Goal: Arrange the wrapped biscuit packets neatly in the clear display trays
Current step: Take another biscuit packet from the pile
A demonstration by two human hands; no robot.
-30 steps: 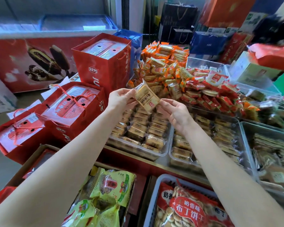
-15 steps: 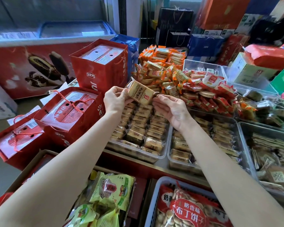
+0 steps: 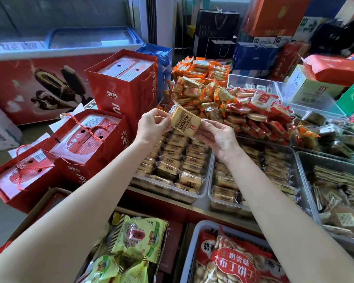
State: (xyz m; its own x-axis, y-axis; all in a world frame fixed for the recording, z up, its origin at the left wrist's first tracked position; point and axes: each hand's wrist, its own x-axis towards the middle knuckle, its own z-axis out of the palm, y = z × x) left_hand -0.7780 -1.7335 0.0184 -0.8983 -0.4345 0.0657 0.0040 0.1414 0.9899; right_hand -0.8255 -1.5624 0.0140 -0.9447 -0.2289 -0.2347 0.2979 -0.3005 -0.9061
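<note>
Since the earlier frame, the biscuit packet (image 3: pixel 184 123) has been tilted slightly between both hands, above the far end of the left display tray (image 3: pixel 200 194). Going left to right: the left hand (image 3: pixel 153 125) is pinched on the packet's upper-left wrapper seal, thumb and fingers curled; the right hand (image 3: pixel 218 135) supports the lower-right end from beneath, fingers curled round it. Both forearms are extended forward, converging. The packet is judged light, with a stiff, breakable biscuit inside slippery film; it is best held by its short ends, not squeezed across the faces.
</note>
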